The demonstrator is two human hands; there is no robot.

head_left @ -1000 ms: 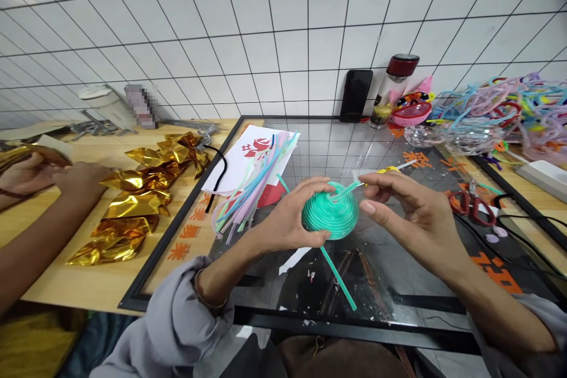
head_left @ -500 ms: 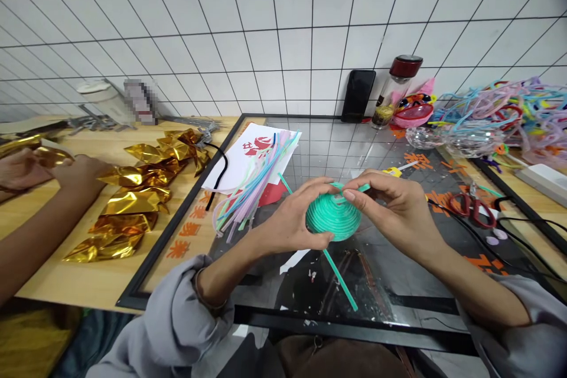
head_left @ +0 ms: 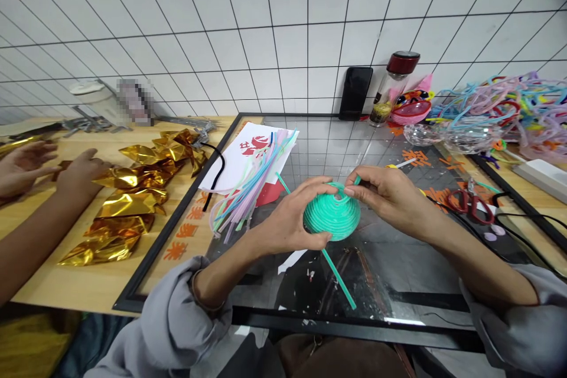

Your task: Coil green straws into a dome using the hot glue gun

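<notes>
My left hand [head_left: 290,221] curves around the left side of a rounded green coil [head_left: 333,217], wound in close rings from a thin tube or strip. Its thumb presses low on the front while the fingers lie along the top. At the upper right of the coil, my right hand [head_left: 384,196] pinches the free end of the green strip between thumb and fingertips. Below the coil, a straight green strip [head_left: 339,280] slants over the dark glass tabletop [head_left: 398,260]; whether it joins the coil is hidden.
Pastel strips [head_left: 257,183] lie across white paper [head_left: 225,156]. Red-handled scissors [head_left: 472,207] and black cables are on the right, below a heap of coloured tubes [head_left: 496,106]. A phone [head_left: 355,93] and glass bottle [head_left: 390,94] stand behind. On the left, another person's hands [head_left: 80,177] are near gold foil [head_left: 128,204].
My right hand has drawn slightly closer around the strip's end, and less of the strip sticks out. My left hand keeps its hold on the coil. The other person's hands have shifted.
</notes>
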